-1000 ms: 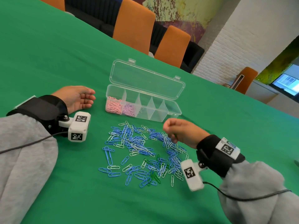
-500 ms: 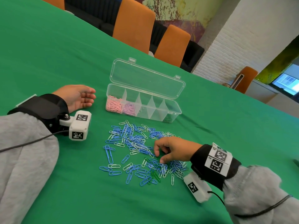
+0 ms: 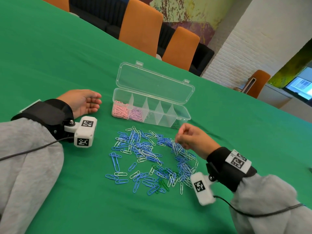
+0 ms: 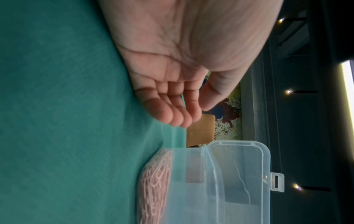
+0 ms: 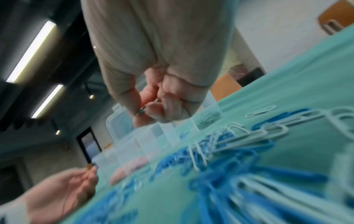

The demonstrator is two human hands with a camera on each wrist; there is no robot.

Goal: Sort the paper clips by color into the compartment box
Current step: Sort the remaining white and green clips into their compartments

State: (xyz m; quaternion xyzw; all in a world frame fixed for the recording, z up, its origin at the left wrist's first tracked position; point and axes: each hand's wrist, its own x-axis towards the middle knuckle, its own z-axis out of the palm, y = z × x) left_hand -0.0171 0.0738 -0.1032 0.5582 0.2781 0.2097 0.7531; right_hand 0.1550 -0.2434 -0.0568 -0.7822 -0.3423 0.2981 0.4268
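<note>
A clear compartment box (image 3: 184,110) lies with its lid open on the green table; pink clips (image 3: 120,111) fill its leftmost cell, purple clips (image 3: 136,114) the one beside it. A loose pile of blue, white and green paper clips (image 3: 148,156) is spread in front of it. My right hand (image 3: 189,137) is raised over the pile's right side, just in front of the box, fingers curled and pinching a green paper clip (image 5: 141,111). My left hand (image 3: 84,103) rests palm up on the table left of the box (image 4: 220,181), fingers relaxed and holding nothing.
Orange chairs (image 3: 141,26) stand along the table's far edge. A white brick wall and a lit screen (image 3: 302,85) are at the right. Bare green cloth surrounds the pile to the front and left.
My right hand was down in the pile half a second ago. Now it has lifted up and back toward the box with a green clip pinched. The left hand has stayed put.
</note>
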